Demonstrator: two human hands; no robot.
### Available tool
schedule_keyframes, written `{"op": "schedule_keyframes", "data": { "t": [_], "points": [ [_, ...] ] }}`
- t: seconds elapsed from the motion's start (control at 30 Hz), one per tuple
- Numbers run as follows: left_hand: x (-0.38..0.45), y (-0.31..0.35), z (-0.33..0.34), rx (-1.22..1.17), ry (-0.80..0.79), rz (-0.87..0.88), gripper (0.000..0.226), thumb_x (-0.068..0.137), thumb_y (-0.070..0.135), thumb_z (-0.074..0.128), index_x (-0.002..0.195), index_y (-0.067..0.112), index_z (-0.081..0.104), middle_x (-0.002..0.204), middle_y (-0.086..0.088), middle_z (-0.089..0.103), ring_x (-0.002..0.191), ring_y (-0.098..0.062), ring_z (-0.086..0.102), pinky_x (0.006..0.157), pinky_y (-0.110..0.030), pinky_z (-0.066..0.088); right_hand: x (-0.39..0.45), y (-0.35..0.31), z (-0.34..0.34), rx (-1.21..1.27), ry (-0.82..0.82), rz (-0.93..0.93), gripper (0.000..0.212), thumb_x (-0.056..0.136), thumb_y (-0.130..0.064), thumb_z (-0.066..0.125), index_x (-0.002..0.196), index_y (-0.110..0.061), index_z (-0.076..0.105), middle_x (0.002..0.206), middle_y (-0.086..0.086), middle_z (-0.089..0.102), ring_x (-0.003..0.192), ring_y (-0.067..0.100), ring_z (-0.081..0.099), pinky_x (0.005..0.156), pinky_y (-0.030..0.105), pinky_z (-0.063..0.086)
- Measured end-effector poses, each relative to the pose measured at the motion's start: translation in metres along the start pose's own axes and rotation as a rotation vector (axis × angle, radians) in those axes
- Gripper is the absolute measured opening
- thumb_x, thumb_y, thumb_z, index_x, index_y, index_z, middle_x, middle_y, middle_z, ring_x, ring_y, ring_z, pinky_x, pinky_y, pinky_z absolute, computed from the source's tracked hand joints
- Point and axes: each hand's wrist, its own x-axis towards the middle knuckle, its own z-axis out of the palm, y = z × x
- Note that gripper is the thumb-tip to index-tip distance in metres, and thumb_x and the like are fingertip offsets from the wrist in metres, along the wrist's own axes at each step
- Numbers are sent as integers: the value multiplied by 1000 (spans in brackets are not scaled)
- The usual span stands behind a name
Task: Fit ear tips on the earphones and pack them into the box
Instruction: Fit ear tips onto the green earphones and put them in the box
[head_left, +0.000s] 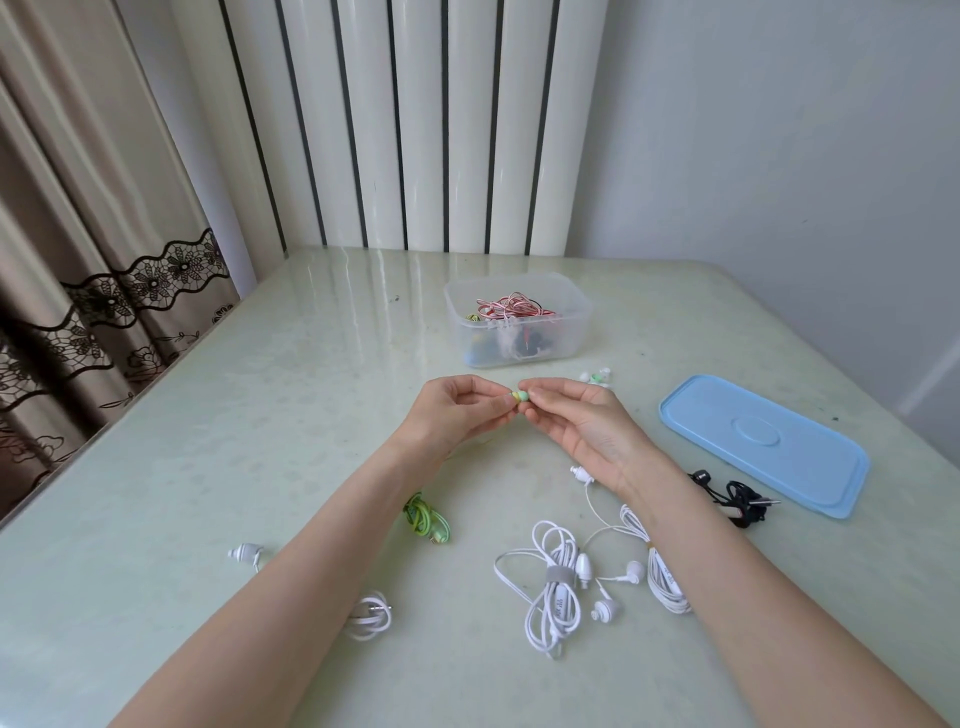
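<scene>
Above the table's middle, my left hand (457, 410) and my right hand (576, 421) meet fingertip to fingertip. Between them they pinch a small yellow-green earbud with a green ear tip (520, 397). Its green cable (426, 519) lies coiled on the table under my left forearm. A clear plastic box (519, 322) stands just beyond my hands and holds red-and-white and other earphones. Loose ear tips (596, 375) lie on the table by the box, right of my right hand's fingertips.
The box's blue lid (763, 441) lies flat at the right, with black earphones (737, 499) at its near edge. Two bundles of white earphones (561, 587) lie near my right forearm, and another white pair (363, 618) near my left forearm. A curtain hangs past the table's left edge.
</scene>
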Motion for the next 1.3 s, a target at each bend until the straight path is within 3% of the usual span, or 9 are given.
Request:
{"op": "schedule_keyframes", "data": {
  "t": [0.2, 0.53, 0.63, 0.73, 0.83, 0.97, 1.07, 1.2, 1.3],
  "points": [
    [0, -1, -2, 56, 25, 18, 2, 81, 3, 65, 79, 5, 64, 75, -8, 68, 67, -10, 63, 68, -13, 54, -1, 1, 1, -172, 28, -71, 12, 82, 9, 56, 82, 1, 65, 61, 1, 69, 60, 8, 66, 65, 14, 54],
    [1, -7, -2, 291, 90, 12, 14, 76, 4, 71, 68, 10, 61, 61, -2, 65, 49, -3, 59, 59, -15, 51, 0, 3, -1, -567, 26, -92, 17, 80, 10, 61, 96, 14, 63, 70, 8, 63, 51, 3, 64, 60, 13, 54],
    [3, -7, 2, 303, 109, -11, 16, 76, 7, 72, 67, 12, 60, 57, 1, 63, 51, -8, 56, 59, -20, 49, 15, -18, -20, -837, 210, -210, 16, 80, 3, 64, 94, 9, 67, 71, 9, 65, 48, 0, 60, 56, 9, 50],
    [6, -4, 0, 428, 124, -19, 14, 77, 13, 72, 66, 14, 63, 52, 3, 61, 53, -13, 54, 61, -26, 49, 39, -47, -44, -1335, 410, -319, 14, 78, 0, 60, 83, 1, 72, 85, 14, 72, 78, 22, 66, 72, 26, 50],
    [3, -4, -4, 525, 143, -51, 10, 76, 18, 73, 71, 12, 67, 61, 0, 62, 53, -10, 55, 52, -16, 48, 51, -45, -52, -1533, 351, -181, 18, 76, 2, 54, 77, 1, 72, 88, 21, 70, 90, 35, 62, 72, 31, 47],
    [0, 10, -14, 706, 175, -9, 24, 80, 35, 67, 85, 11, 73, 67, 4, 60, 60, -7, 51, 60, -20, 41, 60, -43, -48, -1574, 295, -117, 16, 76, -1, 58, 77, 0, 73, 88, 22, 70, 90, 35, 62, 73, 30, 47],
    [-5, 27, -23, 897, 169, 36, 21, 85, 30, 61, 87, 12, 71, 72, 2, 61, 66, -14, 51, 64, -24, 40, 64, -53, -49, -1570, 321, -66, 7, 73, -4, 66, 72, 0, 72, 89, 21, 71, 90, 33, 64, 72, 27, 46],
    [-21, 39, -34, 1264, 100, -119, 31, 87, 32, 53, 91, 5, 68, 64, -3, 58, 58, -21, 54, 56, -24, 40, 59, -56, -48, -1575, 398, -57, 17, 71, 1, 57, 56, -5, 61, 81, 18, 68, 81, 36, 60, 67, 28, 47],
    [-31, 43, -38, 1385, 69, -228, 42, 90, 40, 47, 98, 2, 65, 56, 0, 57, 48, -13, 53, 54, -18, 37, 51, -62, -35, -1463, 381, -115, 14, 75, 1, 59, 64, -6, 62, 73, 15, 64, 63, 27, 61, 54, 25, 45]
  ]
}}
